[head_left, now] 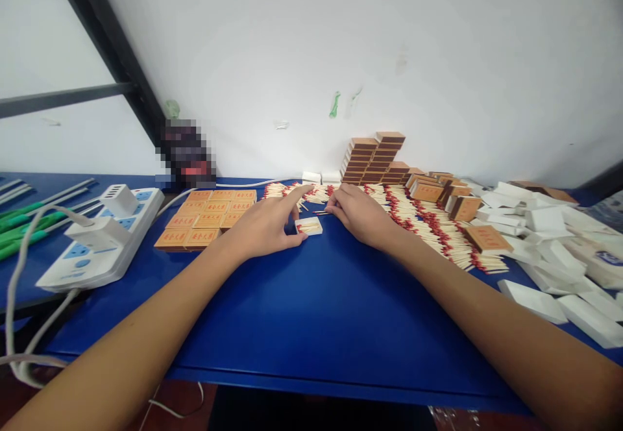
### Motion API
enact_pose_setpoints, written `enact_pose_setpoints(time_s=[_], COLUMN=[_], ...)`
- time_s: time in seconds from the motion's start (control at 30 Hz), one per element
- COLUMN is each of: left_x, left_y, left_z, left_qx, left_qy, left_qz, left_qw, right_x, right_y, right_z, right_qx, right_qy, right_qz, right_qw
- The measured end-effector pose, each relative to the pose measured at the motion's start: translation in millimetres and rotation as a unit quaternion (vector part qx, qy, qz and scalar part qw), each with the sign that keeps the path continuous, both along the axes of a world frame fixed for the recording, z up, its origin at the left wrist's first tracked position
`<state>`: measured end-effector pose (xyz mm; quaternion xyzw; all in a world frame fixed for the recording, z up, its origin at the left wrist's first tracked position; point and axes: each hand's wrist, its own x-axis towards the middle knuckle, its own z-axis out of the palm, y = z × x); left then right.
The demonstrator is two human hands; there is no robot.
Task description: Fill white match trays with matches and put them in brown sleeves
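Near the middle of the blue table (316, 307), a small white tray (308, 226) holds some matches. Around its left side is my left hand (267, 223), thumb at the near edge and fingers spread apart above it. Just right of the tray, my right hand (357, 213) has its fingertips pinched together on a few matches (320, 212) low over the tabletop. Behind and to the right of my hands lie rows of loose red-tipped matches (423, 223).
Orange matchboxes (209, 213) are laid out at the left, and more are stacked (372, 158) against the wall. White empty trays (545, 236) pile up at the right. A power strip (107, 243) with cables and green-handled tools (24, 226) occupy the far left.
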<state>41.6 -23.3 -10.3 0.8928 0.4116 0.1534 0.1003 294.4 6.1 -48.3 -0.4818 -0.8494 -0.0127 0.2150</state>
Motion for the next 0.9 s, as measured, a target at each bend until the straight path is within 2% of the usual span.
enact_pose_setpoints(time_s=[0.17,0.47,0.67,0.77,0.9], left_x=[-1,-1,-1,-1,1], left_y=[1,0,1,0,-2], left_z=[-0.9,0.8,0.3,0.1,1.0], left_qx=[0.0,-0.003,-0.005,-0.002,-0.001], left_qy=[-0.002,0.003,0.0,-0.002,-0.008], left_qz=[-0.004,0.001,-0.002,-0.005,-0.013], left_qw=[1.0,1.0,1.0,1.0,1.0], right_x=[-4,9,4,-4,-23], right_y=[-8,2,-5,-16,-32], right_z=[7.0,3.4,7.7,15.2,19.7], right_qx=[0.012,-0.084,-0.062,-0.035,-0.032], right_qy=[0.004,0.006,0.008,0.028,-0.009], right_qz=[0.025,0.057,0.034,0.046,0.065], right_qw=[1.0,0.995,0.997,0.998,0.997])
